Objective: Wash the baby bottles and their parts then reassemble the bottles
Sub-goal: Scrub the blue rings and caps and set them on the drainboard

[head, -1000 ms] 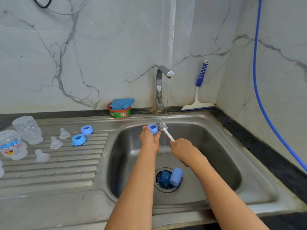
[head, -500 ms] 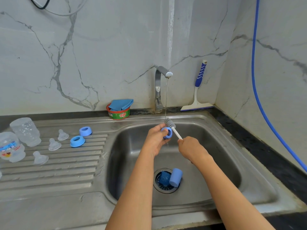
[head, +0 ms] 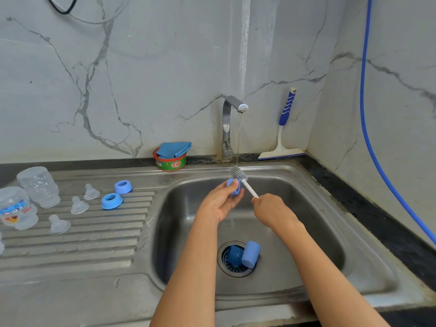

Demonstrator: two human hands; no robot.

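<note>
My left hand (head: 220,201) holds a blue bottle ring (head: 233,187) over the sink basin. My right hand (head: 271,210) grips the white handle of a bottle brush (head: 239,174), whose grey bristles sit just above the ring under the thin water stream. Two blue caps (head: 245,254) lie on the drain. On the draining board to the left stand two clear bottles (head: 39,185) (head: 15,208), three clear teats (head: 79,205) and two blue rings (head: 112,200) (head: 123,187).
The tap (head: 230,128) runs above the steel sink (head: 306,232). A red-green soap tub with a blue cloth (head: 171,156) sits behind the basin. A squeegee (head: 283,128) leans in the corner, and a blue hose (head: 372,138) hangs down the right wall.
Both hands shifted right, bringing the ring and brush under the water stream. The brush head has come out above the ring.
</note>
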